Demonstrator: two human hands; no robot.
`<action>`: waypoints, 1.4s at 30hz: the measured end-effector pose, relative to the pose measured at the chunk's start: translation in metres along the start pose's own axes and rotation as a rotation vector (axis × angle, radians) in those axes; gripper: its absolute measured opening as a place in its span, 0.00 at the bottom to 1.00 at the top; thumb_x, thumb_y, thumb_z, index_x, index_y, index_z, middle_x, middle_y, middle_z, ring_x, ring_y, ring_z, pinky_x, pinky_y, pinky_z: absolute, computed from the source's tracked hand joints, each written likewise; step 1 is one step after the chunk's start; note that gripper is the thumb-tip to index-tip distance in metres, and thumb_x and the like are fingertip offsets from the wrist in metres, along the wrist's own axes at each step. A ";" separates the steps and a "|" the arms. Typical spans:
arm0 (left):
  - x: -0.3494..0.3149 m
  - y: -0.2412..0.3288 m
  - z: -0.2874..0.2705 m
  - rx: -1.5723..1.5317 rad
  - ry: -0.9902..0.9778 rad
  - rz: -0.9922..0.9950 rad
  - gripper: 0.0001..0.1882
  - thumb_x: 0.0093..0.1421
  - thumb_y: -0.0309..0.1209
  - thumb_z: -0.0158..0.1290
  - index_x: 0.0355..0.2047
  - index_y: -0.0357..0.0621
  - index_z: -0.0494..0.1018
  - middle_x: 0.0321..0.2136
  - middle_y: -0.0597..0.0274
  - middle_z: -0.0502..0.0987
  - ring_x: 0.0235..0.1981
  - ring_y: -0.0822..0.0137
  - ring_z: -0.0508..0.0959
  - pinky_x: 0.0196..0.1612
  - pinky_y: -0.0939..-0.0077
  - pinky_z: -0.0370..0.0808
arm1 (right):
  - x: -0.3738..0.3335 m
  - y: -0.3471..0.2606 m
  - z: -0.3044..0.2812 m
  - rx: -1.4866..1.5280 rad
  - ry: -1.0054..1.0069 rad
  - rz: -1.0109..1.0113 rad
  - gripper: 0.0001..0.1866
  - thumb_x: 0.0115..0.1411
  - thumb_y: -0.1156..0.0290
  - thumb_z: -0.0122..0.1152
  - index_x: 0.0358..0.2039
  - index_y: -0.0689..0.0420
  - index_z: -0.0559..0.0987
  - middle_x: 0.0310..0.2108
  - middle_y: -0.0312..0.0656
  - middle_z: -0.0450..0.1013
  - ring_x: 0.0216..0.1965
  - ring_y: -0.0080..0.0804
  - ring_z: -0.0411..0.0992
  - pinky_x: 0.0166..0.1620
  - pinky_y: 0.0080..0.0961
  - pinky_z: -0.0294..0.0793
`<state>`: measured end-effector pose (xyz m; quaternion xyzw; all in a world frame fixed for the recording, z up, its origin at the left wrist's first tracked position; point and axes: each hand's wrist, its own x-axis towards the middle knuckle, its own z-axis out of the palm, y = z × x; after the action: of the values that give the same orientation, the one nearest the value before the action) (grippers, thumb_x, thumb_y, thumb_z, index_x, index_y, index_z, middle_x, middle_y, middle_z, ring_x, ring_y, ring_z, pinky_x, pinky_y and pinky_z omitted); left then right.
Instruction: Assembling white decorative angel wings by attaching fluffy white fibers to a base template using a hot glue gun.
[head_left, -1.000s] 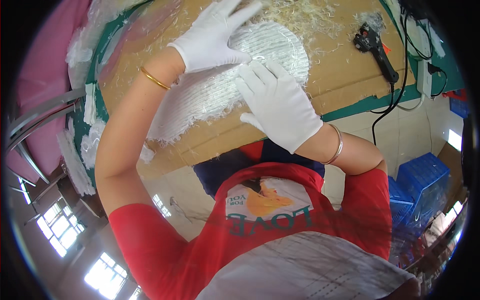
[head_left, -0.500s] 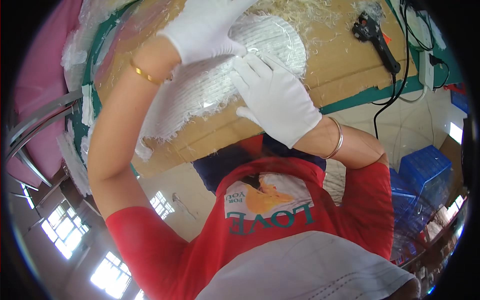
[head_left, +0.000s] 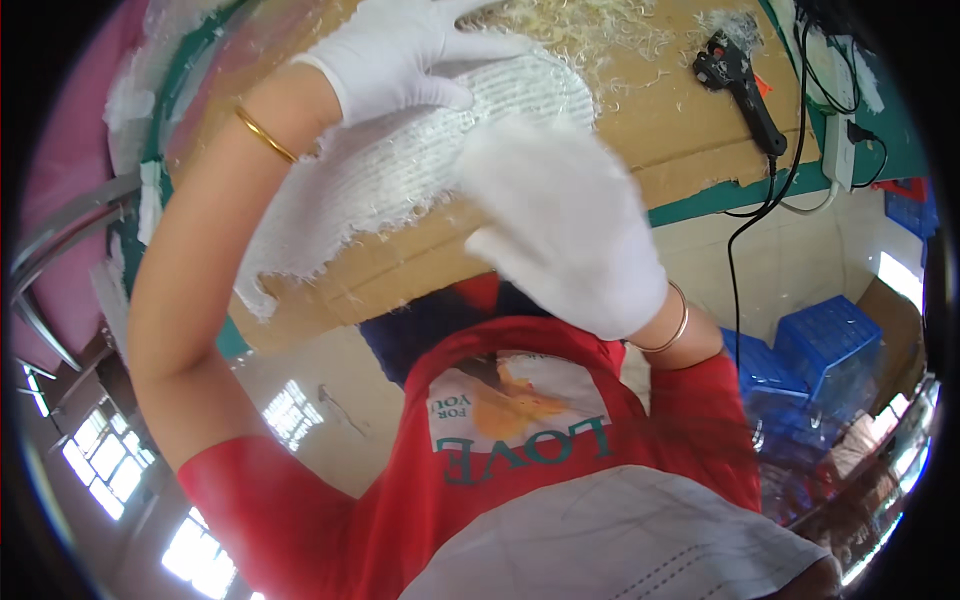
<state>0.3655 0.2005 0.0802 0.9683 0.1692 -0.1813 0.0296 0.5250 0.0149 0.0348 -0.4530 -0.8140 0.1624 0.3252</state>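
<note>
A white ribbed piece of fabric with a rounded far end and a frayed near edge lies on a sheet of brown cardboard. My left hand, in a white glove, rests on its upper left part with the fingers spread; some fingertips run past the top of the picture. Over the near right side of the fabric is my right hand, also white-gloved and smeared by motion. Its fingers look stretched out, with the thumb apart and nothing visible in it. Whether it touches the fabric I cannot tell.
Loose pale fibres are heaped on the cardboard's far side. A black corded tool shaped like a glue gun lies to the right, near a white power strip. Blue plastic crates stand on the floor at right; pink material hangs at left.
My right hand has drawn back from the fabric toward my body and blurred. My left hand stays on the fabric, fingers spread. The whole view has shifted slightly.
</note>
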 end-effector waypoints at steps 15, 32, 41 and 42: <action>-0.005 -0.029 0.059 -0.216 0.657 0.428 0.35 0.55 0.39 0.63 0.65 0.71 0.71 0.72 0.48 0.57 0.75 0.40 0.50 0.73 0.35 0.45 | 0.013 -0.005 0.024 -0.206 0.100 0.402 0.33 0.58 0.57 0.69 0.59 0.65 0.73 0.54 0.53 0.76 0.62 0.58 0.67 0.67 0.54 0.58; -0.001 0.014 0.000 -0.659 0.200 0.348 0.16 0.67 0.30 0.49 0.52 0.50 0.79 0.47 0.51 0.80 0.48 0.49 0.78 0.55 0.63 0.75 | -0.028 0.007 0.001 -0.067 0.563 0.283 0.17 0.57 0.77 0.63 0.48 0.65 0.80 0.40 0.51 0.79 0.41 0.51 0.77 0.47 0.37 0.74; 0.003 0.009 0.008 -0.441 0.195 0.410 0.17 0.67 0.28 0.47 0.53 0.53 0.79 0.47 0.54 0.81 0.47 0.48 0.79 0.54 0.63 0.75 | -0.040 0.011 0.031 -0.181 0.361 0.299 0.27 0.63 0.75 0.60 0.64 0.62 0.70 0.57 0.50 0.75 0.63 0.63 0.67 0.66 0.59 0.61; 0.001 0.010 0.008 -0.441 0.197 0.402 0.17 0.67 0.28 0.47 0.53 0.53 0.79 0.47 0.54 0.81 0.47 0.48 0.79 0.54 0.63 0.75 | -0.042 0.010 0.032 -0.180 0.346 0.304 0.29 0.64 0.75 0.60 0.65 0.63 0.68 0.58 0.51 0.74 0.64 0.64 0.66 0.67 0.60 0.59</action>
<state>0.3675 0.1907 0.0723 0.9654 0.0118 -0.0362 0.2578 0.5256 -0.0139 -0.0108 -0.6183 -0.6799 0.0563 0.3902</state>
